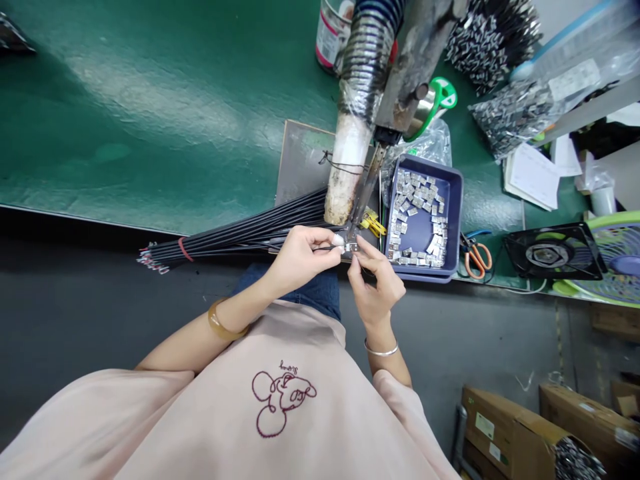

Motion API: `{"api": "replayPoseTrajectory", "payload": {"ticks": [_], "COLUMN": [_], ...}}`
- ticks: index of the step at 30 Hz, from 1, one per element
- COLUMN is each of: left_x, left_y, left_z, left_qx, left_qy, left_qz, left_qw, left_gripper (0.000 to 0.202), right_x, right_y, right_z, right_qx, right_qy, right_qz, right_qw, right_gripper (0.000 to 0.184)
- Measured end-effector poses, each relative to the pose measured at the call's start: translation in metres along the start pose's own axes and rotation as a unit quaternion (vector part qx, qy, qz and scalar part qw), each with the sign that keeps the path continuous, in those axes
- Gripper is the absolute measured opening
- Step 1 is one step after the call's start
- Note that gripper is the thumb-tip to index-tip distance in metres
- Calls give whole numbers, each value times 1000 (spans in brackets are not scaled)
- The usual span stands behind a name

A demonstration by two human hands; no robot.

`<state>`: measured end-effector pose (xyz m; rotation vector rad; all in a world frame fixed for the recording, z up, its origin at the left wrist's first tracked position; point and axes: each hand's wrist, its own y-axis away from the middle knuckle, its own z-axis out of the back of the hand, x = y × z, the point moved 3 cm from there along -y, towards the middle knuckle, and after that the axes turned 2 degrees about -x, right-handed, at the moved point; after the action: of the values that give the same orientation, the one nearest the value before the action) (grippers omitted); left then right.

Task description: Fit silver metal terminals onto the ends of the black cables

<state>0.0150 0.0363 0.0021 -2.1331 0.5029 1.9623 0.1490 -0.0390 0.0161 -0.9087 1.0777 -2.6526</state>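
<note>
My left hand (301, 257) pinches the end of a thin black cable (325, 248), its taped fingertip beside a small metal connector shell (351, 247). My right hand (376, 280) is curled with thumb and forefinger pinched on that shell from the right. Both hands meet at the table's front edge, under the tip of a soldering tool (367, 187) that hangs beside a ribbed fume hose (357, 107). A bundle of black cables (240, 237) runs left from my left hand.
A blue tray (453, 220) of several metal shells sits right of my hands. Orange-handled scissors (477, 257), a small black fan (553, 252), papers and bags of parts lie further right. A can (331, 30) stands at the back. Cardboard boxes (505, 427) sit on the floor.
</note>
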Motion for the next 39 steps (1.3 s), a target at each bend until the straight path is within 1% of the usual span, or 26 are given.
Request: {"api": "replayPoseTrajectory", "payload": {"ticks": [3,7,11,16,20,25,30,35,39], "left_x": [2,3,1,-3,-3,-2,0,-2,-3], "left_y": [2,2,2,1,1,0,2,4,4], "left_z": [-2,-4,-5,-4,-4,-5,-5,-5,-6], "left_qx": [-16,-28,-39,-47,-41,-26,-38,-47,-39], "left_qy": [-19,-17,-15,-10,-5,-44,-68,-60,-50], "left_qz": [-9,-18,-18,-18,-10,-7,-18,-36,-27], "left_qw": [1000,999,999,999,999,999,997,996,998], "left_gripper": [9,9,5,5,8,8,7,7,9], "right_x": [2,1,2,5,6,2,-1,3,4], "right_y": [-2,-4,-6,-11,-13,-9,-9,-14,-12], "right_z": [-2,-3,-3,-4,-2,0,-1,-1,0], "right_qx": [4,13,14,11,21,23,21,17,23], "right_qy": [9,9,12,10,-2,3,2,9,0], "right_qz": [-5,-15,-11,-8,-1,-11,-13,-13,-4], "right_qw": [1000,1000,1000,1000,1000,1000,1000,1000,1000], "right_gripper": [14,11,11,13,13,13,12,12,13]}}
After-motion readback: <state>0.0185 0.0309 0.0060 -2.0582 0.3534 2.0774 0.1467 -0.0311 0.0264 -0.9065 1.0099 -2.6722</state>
